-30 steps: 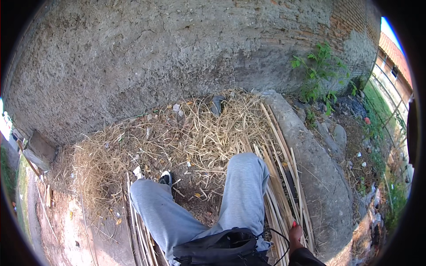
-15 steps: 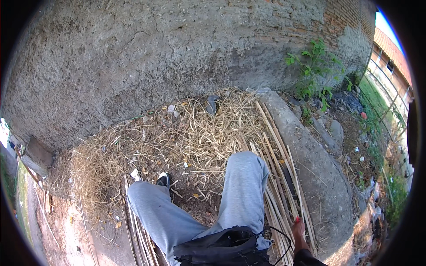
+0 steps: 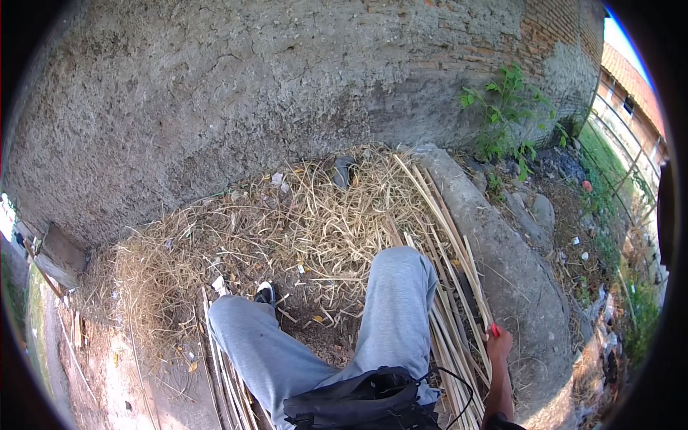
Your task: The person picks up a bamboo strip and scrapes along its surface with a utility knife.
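Note:
My right hand (image 3: 499, 345) is at the lower right, beside the bundle to the right of my right knee. Its fingers are closed around the near end of a long pale bamboo strip (image 3: 428, 199), which slants away toward the wall. A small red thing (image 3: 494, 330) shows at the fingertips; its kind is too small to make out. More bamboo strips (image 3: 450, 347) lie in a loose bundle beside and under the held one, partly hidden by my leg. My left hand is out of view.
Dry shavings (image 3: 337, 222) cover the ground before a rough wall (image 3: 251, 93). A concrete ledge (image 3: 502, 265) runs along the right, with a green plant (image 3: 509, 107) beyond it. More strips (image 3: 228, 387) lie by my left leg. A black bag (image 3: 358, 401) rests on my lap.
My right hand has moved forward and slightly right along the bundle. The far end of one bamboo strip has swung left and away, apart from the others.

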`<state>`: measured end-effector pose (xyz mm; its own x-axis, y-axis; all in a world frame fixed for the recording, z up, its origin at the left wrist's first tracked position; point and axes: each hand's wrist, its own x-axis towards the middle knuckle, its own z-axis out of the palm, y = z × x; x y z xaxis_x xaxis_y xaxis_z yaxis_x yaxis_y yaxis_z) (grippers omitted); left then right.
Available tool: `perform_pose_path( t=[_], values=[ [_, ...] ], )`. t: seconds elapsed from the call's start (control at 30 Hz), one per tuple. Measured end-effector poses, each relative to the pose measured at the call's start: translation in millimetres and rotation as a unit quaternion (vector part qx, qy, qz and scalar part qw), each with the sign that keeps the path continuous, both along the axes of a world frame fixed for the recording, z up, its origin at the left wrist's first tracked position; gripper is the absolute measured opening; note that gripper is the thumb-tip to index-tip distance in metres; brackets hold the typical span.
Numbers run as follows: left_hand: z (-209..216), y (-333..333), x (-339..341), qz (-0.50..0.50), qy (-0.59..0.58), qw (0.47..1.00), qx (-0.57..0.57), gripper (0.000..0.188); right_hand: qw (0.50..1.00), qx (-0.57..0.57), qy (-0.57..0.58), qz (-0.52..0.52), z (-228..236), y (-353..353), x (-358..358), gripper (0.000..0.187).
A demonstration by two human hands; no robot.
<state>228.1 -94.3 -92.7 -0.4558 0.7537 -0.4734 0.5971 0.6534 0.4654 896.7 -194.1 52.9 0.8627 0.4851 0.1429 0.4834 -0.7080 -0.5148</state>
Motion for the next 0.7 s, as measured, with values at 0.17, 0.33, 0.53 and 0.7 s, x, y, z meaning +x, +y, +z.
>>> perform_pose_path(
  t=[0.17, 0.33, 0.53, 0.7],
  values=[
    [-1, 2, -1, 0.002, -0.002, 1.000, 0.000, 0.026, 0.999, -0.023, 0.001, 0.038, 28, 19, -3, 0.019],
    [-1, 3, 0, 0.007, -0.005, 1.000, 0.001, 0.027, 0.999, -0.022, -0.029, 0.010, 56, 31, -12, 0.017],
    [-2, 5, 1, 0.012, -0.006, 1.000, 0.006, 0.028, 0.999, 0.007, -0.035, 0.015, 70, 31, -2, 0.015],
    [-1, 9, 2, 0.017, -0.006, 1.000, 0.012, 0.029, 0.985, 0.113, -0.118, 0.057, 73, 33, -4, 0.015]
  ],
)
